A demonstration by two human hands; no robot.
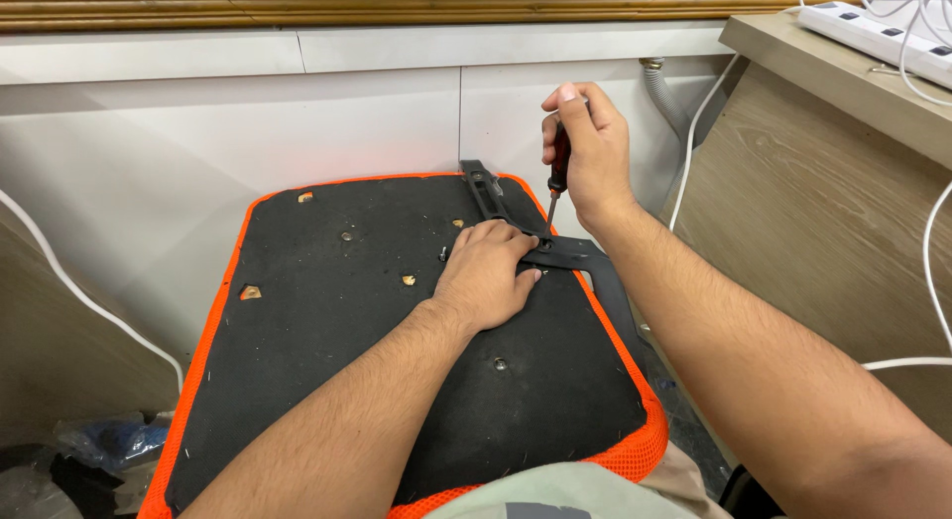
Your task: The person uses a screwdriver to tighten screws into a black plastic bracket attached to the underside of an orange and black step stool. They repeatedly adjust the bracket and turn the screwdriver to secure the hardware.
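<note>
- In the head view, we see the right hand (pixel 587 147) closed around the dark red handle of a screwdriver (pixel 557 172), which stands nearly upright with its tip down at a screw on the black armrest bracket (pixel 575 253).
- The left hand (pixel 486 273) lies palm down, fingers loosely curled, pressing on the bracket just below and beside the screwdriver tip (it grips nothing that we can make out, only holds the part flat).
- Both hands work over the upturned seat base (pixel 397 380), a black underside edged in orange mesh; the bracket runs along its edge under the right hand, from the far rim towards the person.
- Away from the left hand, across the black surface, we see several small screw holes (pixel 251 293), some showing bare wood.
- Beyond the hands stands a white cabinet front (pixel 297 113).
- Off to the side of the right hand is a wooden desk (pixel 813 172), carrying a white power strip (pixel 878 28) with white cables (pixel 932 271) hanging down.
- Near the left forearm, on the floor, lies crumpled plastic wrapping (pixel 99 445).
</note>
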